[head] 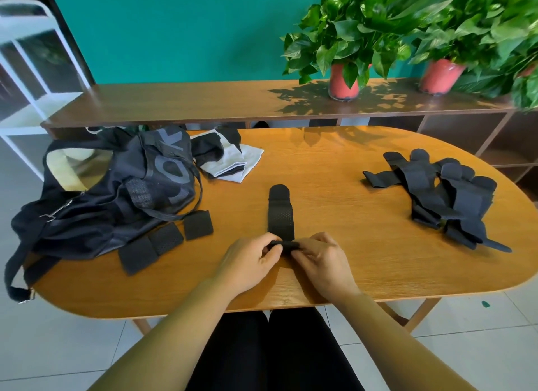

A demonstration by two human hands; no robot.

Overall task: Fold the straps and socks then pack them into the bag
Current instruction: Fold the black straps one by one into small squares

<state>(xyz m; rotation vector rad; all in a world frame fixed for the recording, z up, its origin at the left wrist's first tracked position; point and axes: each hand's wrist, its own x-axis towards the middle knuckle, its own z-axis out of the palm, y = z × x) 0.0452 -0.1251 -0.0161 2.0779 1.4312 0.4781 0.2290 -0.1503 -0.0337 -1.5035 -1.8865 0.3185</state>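
Wooden oval table, teal wall, potted plants, white tiled floor

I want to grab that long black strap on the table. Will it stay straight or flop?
Probably flop: the strap lies flat, and both hands are rolling its near end. It looks thin and perforated, so likely light. It shouldn't roll away.
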